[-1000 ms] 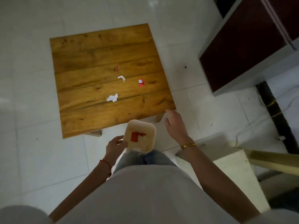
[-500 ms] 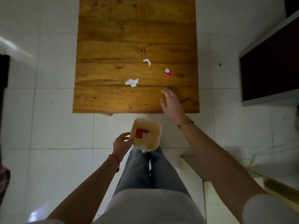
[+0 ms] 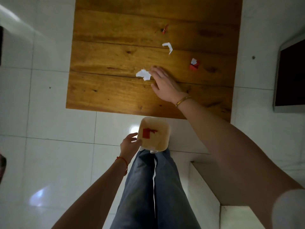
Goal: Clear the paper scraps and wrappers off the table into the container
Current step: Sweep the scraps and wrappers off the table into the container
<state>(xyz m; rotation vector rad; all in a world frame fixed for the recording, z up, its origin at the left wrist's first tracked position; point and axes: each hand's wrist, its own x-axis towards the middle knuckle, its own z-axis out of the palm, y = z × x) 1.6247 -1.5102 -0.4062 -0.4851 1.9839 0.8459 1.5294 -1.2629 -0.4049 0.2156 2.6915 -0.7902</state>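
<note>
A square wooden table (image 3: pixel 115 90) stands on the white tiled floor. On it lie a crumpled white scrap (image 3: pixel 143 74), a bent white strip (image 3: pixel 168 47), a red and white wrapper (image 3: pixel 194 64) and a small red scrap (image 3: pixel 165 28). My right hand (image 3: pixel 163 83) is spread flat over the table, its fingertips touching the right edge of the crumpled white scrap. My left hand (image 3: pixel 130 143) grips the left side of a beige square container (image 3: pixel 158 139) below the table's front edge. A red scrap (image 3: pixel 147 132) lies inside the container.
A dark cabinet with a pale frame (image 3: pixel 290 76) stands to the right of the table. A pale low box or step (image 3: pixel 208 184) sits at my right side. My legs in blue jeans (image 3: pixel 153 187) are below the container.
The view has closed in on the table. My right hand has moved from the table's front edge forward and left to the crumpled white scrap. The container stays in my left hand.
</note>
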